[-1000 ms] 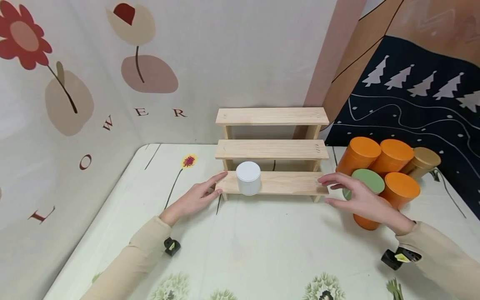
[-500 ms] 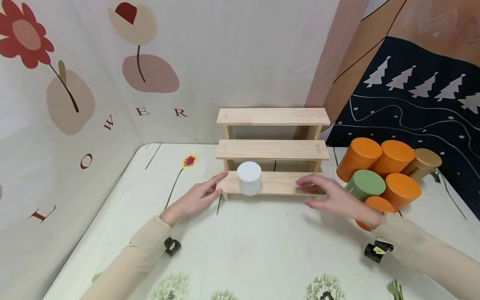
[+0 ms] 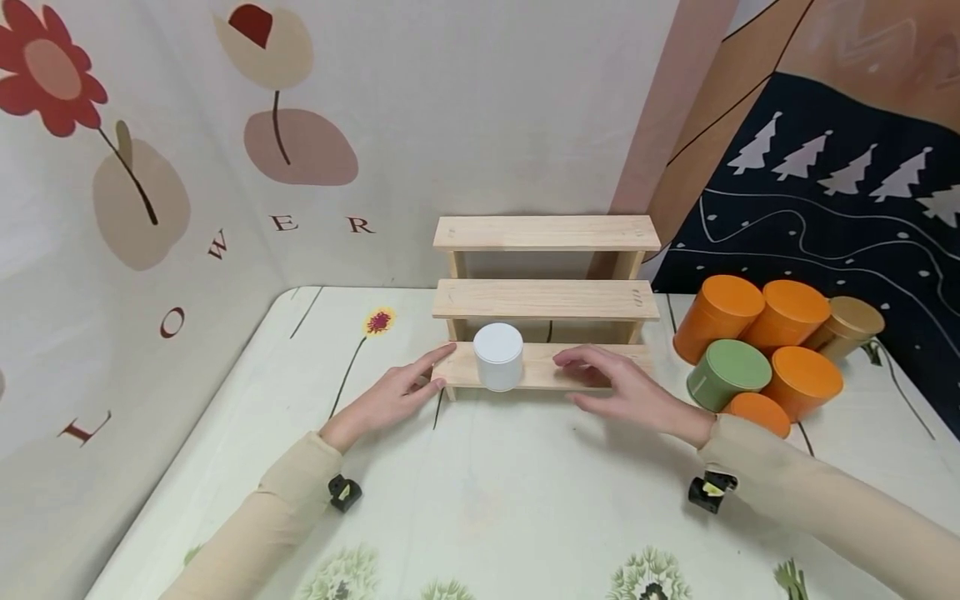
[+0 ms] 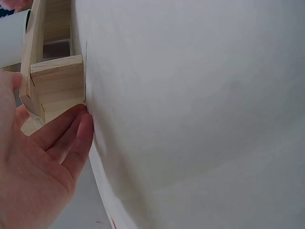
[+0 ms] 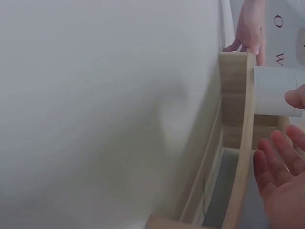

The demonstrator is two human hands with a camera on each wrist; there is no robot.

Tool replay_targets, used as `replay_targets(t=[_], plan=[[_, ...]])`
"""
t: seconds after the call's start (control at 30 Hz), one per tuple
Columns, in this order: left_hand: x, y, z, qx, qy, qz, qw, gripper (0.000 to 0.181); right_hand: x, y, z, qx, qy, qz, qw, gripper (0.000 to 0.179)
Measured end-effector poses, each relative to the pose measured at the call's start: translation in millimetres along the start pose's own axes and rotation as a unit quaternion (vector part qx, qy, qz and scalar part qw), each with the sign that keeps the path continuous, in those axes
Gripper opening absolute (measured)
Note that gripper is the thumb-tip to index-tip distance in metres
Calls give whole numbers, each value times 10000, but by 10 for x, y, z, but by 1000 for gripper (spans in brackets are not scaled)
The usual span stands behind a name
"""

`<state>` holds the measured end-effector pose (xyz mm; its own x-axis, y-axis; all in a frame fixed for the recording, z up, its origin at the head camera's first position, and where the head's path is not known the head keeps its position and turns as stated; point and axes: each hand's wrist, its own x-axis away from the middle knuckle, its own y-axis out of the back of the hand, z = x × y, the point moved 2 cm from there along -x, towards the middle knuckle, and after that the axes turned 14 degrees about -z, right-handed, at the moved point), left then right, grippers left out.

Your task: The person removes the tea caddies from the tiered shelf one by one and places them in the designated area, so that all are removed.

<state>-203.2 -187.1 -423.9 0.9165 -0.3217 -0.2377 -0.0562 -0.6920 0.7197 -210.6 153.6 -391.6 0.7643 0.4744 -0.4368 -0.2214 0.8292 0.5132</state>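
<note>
A three-tier wooden shelf (image 3: 546, 298) stands against the back wall. One white lidded canister (image 3: 498, 358) is upright on its lowest board, left of the middle. My left hand (image 3: 384, 398) touches the left end of that board with outstretched fingers; in the left wrist view its fingertips (image 4: 85, 117) lie by the end support. My right hand (image 3: 626, 387) is over the right half of the lowest board, apart from the canister, fingers loosely spread and holding nothing. In the right wrist view its thumb appears in front of the canister (image 5: 274, 90).
To the right of the shelf, several canisters stand in a cluster: orange ones (image 3: 806, 379), a green one (image 3: 727, 375) and a tan one (image 3: 846, 321). A flower-patterned cloth (image 3: 480, 500) covers the table. Printed cloth walls (image 3: 465, 100) rise behind and to the left.
My right hand has moved left along the lowest board, from its right end toward the white canister. The left hand, shelf and canister stay in place.
</note>
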Motion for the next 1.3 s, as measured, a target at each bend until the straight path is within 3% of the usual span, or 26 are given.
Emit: replay_targets(t=[0.3,0.43,0.63,0.97,1.3], plan=[[5,8,-9,40,133,27,9999,57,-224,-61,96,-77,187,-414,9989,43],[9,2,7,59,181,50,9998,57,-321,-87,125,-197,74,-555,9982,45],[12,-5,5,92,91,41,9999,57,-403,-152,134,-286,-199,-488,9982,49],[3,-10,0,162,5,-1,9999,56,-514,-365,191,-359,5,-360,9987,62],[1,-15,-2,186,55,13,9998,56,-551,-534,186,-243,-412,-338,9983,70]])
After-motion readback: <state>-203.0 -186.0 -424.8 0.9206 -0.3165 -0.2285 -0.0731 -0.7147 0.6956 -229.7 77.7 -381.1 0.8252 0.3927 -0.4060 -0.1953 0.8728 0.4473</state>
